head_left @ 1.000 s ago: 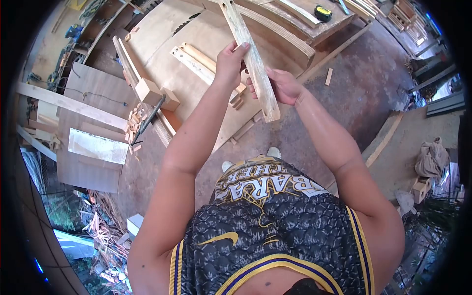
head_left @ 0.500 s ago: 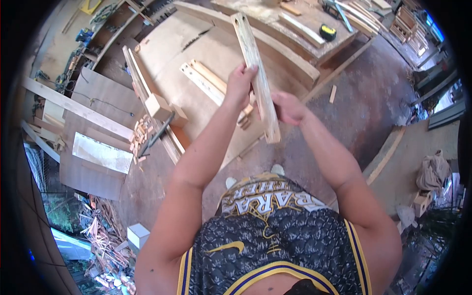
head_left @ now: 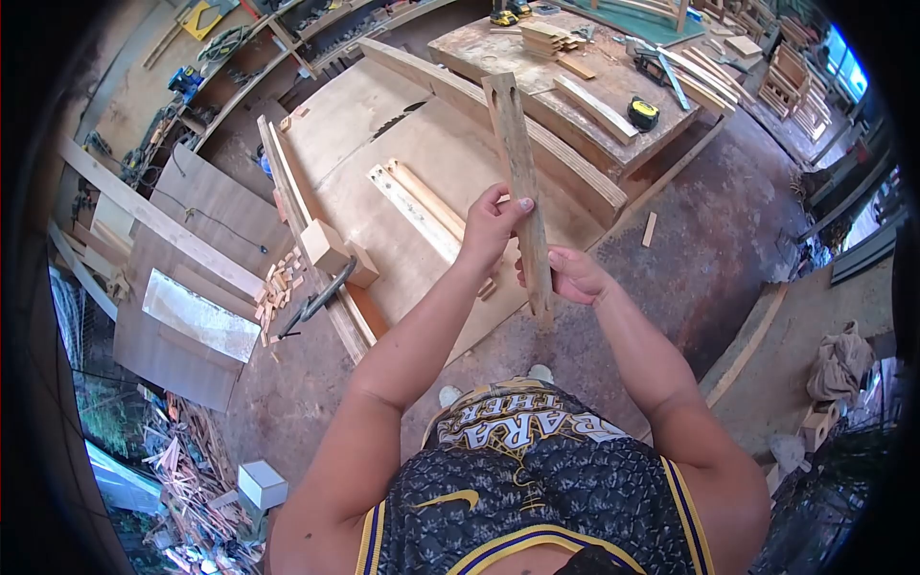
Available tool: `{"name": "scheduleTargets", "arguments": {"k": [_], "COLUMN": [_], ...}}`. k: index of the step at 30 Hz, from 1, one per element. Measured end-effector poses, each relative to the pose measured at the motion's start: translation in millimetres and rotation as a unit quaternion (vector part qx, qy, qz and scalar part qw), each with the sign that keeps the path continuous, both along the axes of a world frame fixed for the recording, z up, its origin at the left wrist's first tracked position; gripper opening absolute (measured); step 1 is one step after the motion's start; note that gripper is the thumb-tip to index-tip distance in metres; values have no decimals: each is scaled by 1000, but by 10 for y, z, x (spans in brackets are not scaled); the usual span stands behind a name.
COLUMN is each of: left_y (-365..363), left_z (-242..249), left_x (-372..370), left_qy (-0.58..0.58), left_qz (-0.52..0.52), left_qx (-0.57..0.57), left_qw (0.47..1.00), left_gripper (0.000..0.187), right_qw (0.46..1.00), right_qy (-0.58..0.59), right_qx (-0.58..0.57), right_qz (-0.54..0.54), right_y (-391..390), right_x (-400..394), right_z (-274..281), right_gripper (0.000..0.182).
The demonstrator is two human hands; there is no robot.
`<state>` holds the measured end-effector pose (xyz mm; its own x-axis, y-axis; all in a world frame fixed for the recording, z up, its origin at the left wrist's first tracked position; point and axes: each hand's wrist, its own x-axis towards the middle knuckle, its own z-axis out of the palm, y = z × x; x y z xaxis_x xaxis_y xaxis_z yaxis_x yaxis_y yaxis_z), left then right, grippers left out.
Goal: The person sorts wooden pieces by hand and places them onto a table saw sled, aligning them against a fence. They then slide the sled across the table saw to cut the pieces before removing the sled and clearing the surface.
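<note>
On my remote feed I've got left hand [head_left: 493,226] gripping wooden bar [head_left: 518,153] mid-length, right hand [head_left: 575,276] holding nearer; bar's above plywood sheet's [head_left: 335,144] right side, tape measure [head_left: 643,114] far right.

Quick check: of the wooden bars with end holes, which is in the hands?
The greyish-brown bar, held up in the left hand and right hand; the pale bar and the yellower bar lie side by side on the plywood top.
</note>
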<state>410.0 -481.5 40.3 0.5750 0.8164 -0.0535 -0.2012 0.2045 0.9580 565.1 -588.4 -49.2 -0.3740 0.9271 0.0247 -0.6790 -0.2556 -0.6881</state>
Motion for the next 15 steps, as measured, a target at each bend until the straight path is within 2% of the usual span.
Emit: {"name": "scheduleTargets", "arguments": {"k": [8, 10, 12, 13, 14, 15], "left_y": [37, 37, 85, 135, 201, 241], "left_z": [-62, -48, -38, -39, -39, -49], "left_x": [-31, -47, -69, -69, -62, -66], "left_qy": [3, 3, 56, 57, 98, 137], "left_qz": [5, 10, -17, -17, -38, -59], "left_qx": [-21, -37, 14, 11, 57, 101], "left_qw": [1000, 999, 998, 998, 993, 984], "left_gripper": [33, 32, 28, 28, 28, 29], "right_qw": [1000, 995, 940, 894, 829, 774], "right_qy": [3, -93, -314, -368, -414, -455], "right_qx": [-17, -21, 47, 73, 97, 114], "right_qz": [-10, -9, -125, -247, -363, -425], "right_y": [-36, -49, 84, 92, 64, 68], "right_x": [-48, 7, 179, 228, 283, 365], "right_z": [101, 175, 233, 425, 701, 918], "right_gripper": [63, 56, 44, 37, 29, 29]}}
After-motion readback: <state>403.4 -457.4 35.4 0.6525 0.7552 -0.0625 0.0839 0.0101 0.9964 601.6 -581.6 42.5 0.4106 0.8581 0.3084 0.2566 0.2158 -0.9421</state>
